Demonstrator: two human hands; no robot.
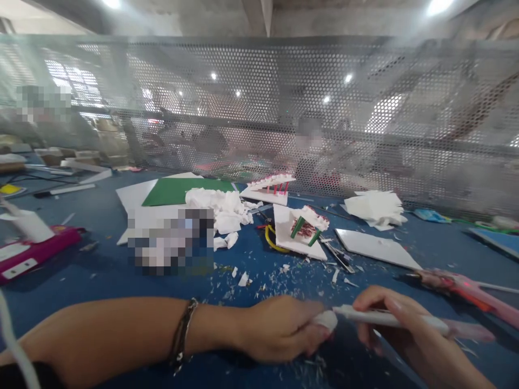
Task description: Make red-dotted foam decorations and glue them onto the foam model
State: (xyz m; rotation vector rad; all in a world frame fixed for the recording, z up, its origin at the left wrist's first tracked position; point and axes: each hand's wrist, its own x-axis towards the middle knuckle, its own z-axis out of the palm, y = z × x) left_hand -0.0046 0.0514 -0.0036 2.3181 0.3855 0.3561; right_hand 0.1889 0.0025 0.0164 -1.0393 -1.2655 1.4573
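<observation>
My left hand (279, 329), with a bracelet at the wrist, is closed around a small rounded white piece (325, 320). I cannot make out what that piece is made of. Between the thumb and fingers of my right hand (401, 319) lies a slim white pen-shaped tool (389, 317) with a pinkish rear end. Its tip points left and is beside the white piece; blur hides whether they touch. Just beyond my hands, white scraps (244, 279) and shavings are scattered over the blue tabletop (162, 286).
A white model with green posts (302, 229) stands ahead, another with red posts (271, 186) behind it. Crumpled tissue (221, 205) and a green sheet (182, 189) lie left of them. A pink glue gun (466, 289) rests at right. A perforated metal screen (259, 108) closes the back.
</observation>
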